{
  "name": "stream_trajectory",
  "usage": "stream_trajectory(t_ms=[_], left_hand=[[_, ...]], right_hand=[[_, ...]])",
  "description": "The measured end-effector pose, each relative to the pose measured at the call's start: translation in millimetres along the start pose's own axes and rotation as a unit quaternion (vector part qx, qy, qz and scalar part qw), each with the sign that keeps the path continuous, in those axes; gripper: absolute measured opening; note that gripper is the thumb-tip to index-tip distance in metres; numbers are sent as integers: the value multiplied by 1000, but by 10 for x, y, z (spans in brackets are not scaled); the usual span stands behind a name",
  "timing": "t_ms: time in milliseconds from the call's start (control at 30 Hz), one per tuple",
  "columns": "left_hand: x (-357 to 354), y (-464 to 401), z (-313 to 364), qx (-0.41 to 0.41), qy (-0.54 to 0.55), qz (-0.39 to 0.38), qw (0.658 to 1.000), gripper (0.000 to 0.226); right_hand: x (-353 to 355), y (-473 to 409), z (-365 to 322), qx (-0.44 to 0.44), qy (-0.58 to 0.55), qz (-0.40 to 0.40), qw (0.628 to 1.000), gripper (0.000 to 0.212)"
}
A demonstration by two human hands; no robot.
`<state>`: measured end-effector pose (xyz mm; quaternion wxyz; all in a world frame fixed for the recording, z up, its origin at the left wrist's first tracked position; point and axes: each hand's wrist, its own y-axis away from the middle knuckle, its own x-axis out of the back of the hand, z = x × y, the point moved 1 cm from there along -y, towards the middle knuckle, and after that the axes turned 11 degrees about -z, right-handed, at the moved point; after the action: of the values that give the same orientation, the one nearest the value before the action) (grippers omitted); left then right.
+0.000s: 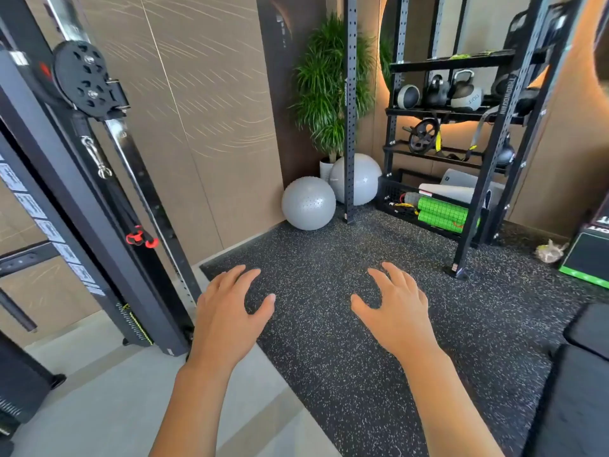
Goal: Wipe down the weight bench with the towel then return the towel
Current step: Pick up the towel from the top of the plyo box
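I have both hands out in front of me, palms down, holding nothing; the left hand (230, 301) has its fingers spread wide, and the right hand (395, 303) is just as open, thumb toward its partner; no towel shows anywhere I can be sure of, so I judge the step in hand is finding and fetching it; I would do that well by turning to search first, keeping the fingers loose and ready to pinch cloth. The bench (580, 384), a dark padded shape, sits close off to the right of my right hand, cut by the edge of view; its surface looks bare and not yet wiped, as far as I can tell. Under both hands lies speckled black rubber flooring (329, 341); below and left of the left hand it gives way to pale grey floor (108, 397). Left of the left hand stands a black cable machine (99, 166); ahead of the hands two grey exercise balls (308, 203) rest in the corner before a potted plant (324, 90); beyond the right hand a storage rack (461, 127) holds kettlebells and green foam rollers (441, 214).
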<state>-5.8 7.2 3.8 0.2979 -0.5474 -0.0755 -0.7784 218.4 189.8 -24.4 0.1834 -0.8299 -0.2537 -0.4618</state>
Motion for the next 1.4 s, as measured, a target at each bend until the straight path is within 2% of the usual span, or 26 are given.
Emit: stream_trajectory(t_ms=[200, 500, 900, 1133, 1400], left_hand=[[-296, -645, -137, -41, 9, -19, 999, 60], [-778, -2123, -479, -134, 57, -57, 988, 55], [-1317, -3606, -760, -183, 95, -132, 970, 56], [-1571, -4067, -460, -208, 115, -155, 959, 59], [-1874, -4574, 361, -256, 113, -155, 947, 57]], right_hand=[[-203, -506, 104, -26, -20, -7, 999, 69], [-477, -1674, 108, -87, -9, 14, 996, 64], [-691, -2835, 73, -162, 3, 26, 986, 64], [-492, -3076, 381, -190, 18, 40, 981, 64], [-84, -3287, 1018, -213, 15, 71, 974, 64]])
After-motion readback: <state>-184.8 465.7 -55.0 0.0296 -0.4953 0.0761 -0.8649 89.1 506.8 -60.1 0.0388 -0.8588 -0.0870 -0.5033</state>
